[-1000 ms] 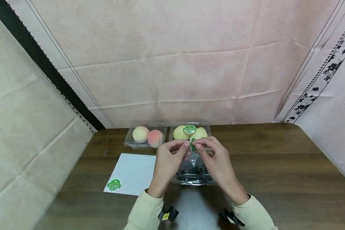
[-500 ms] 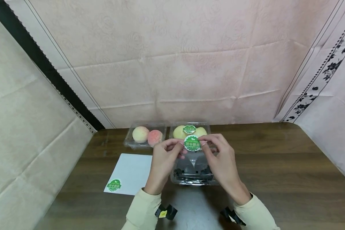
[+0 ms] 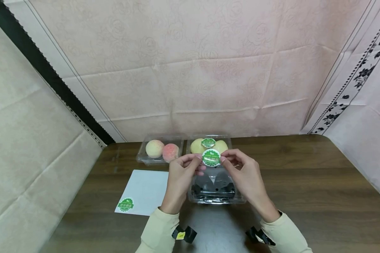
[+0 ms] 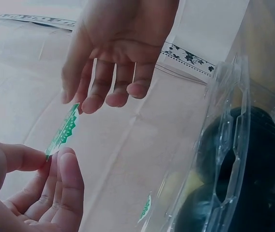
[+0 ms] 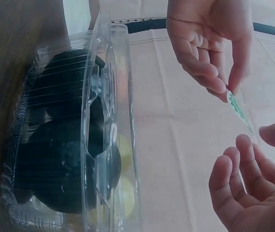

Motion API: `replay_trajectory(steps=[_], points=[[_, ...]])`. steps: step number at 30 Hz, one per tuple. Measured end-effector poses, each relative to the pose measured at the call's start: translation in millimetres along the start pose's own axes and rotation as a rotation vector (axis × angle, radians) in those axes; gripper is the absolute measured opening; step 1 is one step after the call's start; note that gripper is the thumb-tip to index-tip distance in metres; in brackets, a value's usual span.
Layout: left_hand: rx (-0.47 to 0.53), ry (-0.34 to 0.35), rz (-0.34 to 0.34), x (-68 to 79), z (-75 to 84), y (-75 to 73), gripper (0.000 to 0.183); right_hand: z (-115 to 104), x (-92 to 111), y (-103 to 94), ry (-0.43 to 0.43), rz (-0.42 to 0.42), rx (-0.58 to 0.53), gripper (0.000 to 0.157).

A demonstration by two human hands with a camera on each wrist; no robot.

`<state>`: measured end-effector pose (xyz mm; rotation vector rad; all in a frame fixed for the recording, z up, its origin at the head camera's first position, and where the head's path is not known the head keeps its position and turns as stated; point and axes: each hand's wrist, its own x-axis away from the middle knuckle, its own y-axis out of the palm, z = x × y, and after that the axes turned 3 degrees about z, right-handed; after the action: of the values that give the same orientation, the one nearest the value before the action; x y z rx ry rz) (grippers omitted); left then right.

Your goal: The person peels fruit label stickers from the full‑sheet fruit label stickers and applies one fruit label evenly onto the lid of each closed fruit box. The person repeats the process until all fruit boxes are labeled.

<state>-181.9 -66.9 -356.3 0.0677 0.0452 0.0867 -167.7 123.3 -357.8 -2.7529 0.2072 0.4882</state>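
In the head view a round green-and-white sticker (image 3: 211, 157) stands upright, held between both hands above a clear lidded box (image 3: 213, 188). My left hand (image 3: 181, 179) pinches its left edge between thumb and forefinger. My right hand (image 3: 245, 175) pinches the opposite edge with thumb and fingertip. Both wrist views show the sticker (image 4: 62, 131) nearly edge-on, the other fingers of each hand loosely spread. Dark round fruits (image 5: 69, 159) fill the box below, seen through its plastic in the wrist views.
Behind it stands a clear box (image 3: 229, 142) of pale yellow-green fruits, with a green sticker (image 3: 208, 142) on top. Left of that, another clear box (image 3: 142, 154) holds two peaches (image 3: 170, 151). A white sheet (image 3: 145, 189) bearing one green sticker (image 3: 125, 204) lies on the wooden table (image 3: 304, 196).
The hands have drawn slightly apart, and the sticker between them has turned from crumpled and partly covered to flat, its printed face toward the head camera. The boxes and sheet stay put.
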Motion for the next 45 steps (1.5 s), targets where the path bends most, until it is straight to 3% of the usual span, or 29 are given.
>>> replay_trajectory(steps=[6, 12, 16, 25, 33, 45], points=[[-0.025, 0.003, -0.018, -0.2, -1.9, 2.9, 0.019, 2, 0, 0.5, -0.002, 0.015, 0.005, 0.010], [-0.204, 0.099, -0.017, 1.1, -4.2, 2.3, 0.015, 3, 0, -1.4, -0.007, 0.027, 0.052, 0.009], [-0.255, 0.134, -0.021, 1.4, -5.0, 1.4, 0.015, 4, 1, -2.7, -0.025, 0.019, 0.091, 0.008], [-0.258, 0.077, -0.046, -1.9, -7.4, -0.4, 0.009, 5, -1, -4.6, -0.015, -0.026, 0.143, 0.007], [-0.362, 0.070, -0.064, -4.6, -12.9, -2.6, 0.009, 6, -4, -3.9, 0.032, -0.078, 0.177, 0.007], [-0.730, 0.203, -0.030, -4.0, -22.9, 2.6, 0.009, 15, -7, -2.0, 0.096, -0.238, 0.359, 0.010]])
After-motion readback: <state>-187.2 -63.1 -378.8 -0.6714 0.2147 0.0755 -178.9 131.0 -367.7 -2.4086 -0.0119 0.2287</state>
